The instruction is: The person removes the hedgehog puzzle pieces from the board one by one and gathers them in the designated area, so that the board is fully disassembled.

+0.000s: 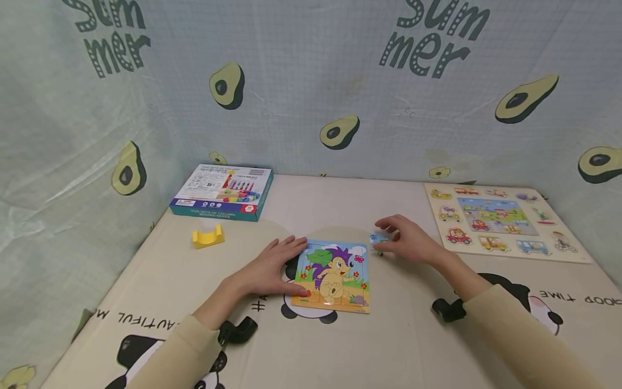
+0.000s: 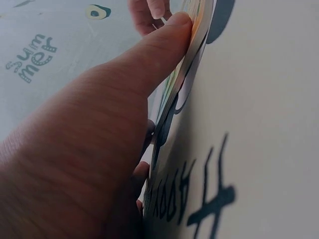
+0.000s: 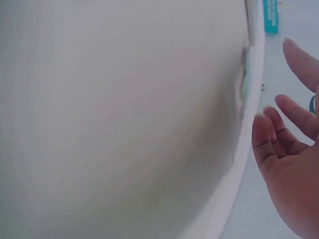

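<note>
Cream-sleeved, my left hand (image 1: 272, 270) pins the hedgehog puzzle (image 1: 335, 275) flat on the counter (image 1: 389, 346), fingers relaxed. Beyond it, my right hand (image 1: 410, 240) pinches a blue piece (image 1: 378, 239); I judge fitting it needs careful alignment.

table (image 1: 398, 346), panda-print cover | on it: hedgehog puzzle (image 1: 334, 275) | blue box (image 1: 222, 192) | yellow block (image 1: 208, 237) | vehicle puzzle board (image 1: 502, 222)
</note>
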`<state>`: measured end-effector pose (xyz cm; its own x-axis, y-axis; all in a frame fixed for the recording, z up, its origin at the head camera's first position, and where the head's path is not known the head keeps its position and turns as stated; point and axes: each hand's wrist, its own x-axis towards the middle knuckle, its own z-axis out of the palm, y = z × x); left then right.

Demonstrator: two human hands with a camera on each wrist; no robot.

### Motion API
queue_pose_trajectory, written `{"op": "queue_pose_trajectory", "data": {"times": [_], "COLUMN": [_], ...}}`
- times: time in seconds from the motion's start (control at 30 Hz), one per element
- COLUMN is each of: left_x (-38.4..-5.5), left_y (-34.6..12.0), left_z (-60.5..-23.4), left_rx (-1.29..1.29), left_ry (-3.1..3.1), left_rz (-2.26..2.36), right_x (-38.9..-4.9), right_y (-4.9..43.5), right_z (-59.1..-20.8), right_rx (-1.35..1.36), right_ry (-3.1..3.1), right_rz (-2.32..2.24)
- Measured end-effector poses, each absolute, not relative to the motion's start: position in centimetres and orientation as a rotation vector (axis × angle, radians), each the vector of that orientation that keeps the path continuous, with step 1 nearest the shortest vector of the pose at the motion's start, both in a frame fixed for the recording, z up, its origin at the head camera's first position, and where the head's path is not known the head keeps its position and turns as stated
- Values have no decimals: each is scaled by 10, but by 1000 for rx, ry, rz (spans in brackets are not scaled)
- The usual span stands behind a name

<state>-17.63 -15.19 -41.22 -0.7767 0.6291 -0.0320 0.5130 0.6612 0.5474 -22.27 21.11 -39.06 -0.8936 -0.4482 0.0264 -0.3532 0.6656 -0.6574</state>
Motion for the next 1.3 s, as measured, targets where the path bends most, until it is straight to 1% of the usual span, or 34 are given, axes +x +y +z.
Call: {"op": "queue_pose_trajectory", "data": {"times": [0.47,0.7,1.0,1.3], "left_x": [-177,-176,-177,-175], "left_y": [-151,-151,-151,-150], "left_z": [-416,-413,-417,-413], "left_rx": [920,916,912,918], "left_ry": [2672,2668,2666,2668], "left_rz": [754,758,735,752], "right_x": [-212,-206,-201,-199], "right_y": [179,158,139,128], "right_z": [-385,-386,-389,-390], "right_rx": [-720,-803,-802,-846], "right_ry": [2722,2691,2683,2671], "right_rz": [-1145,-1127,-1063,-1024]}}
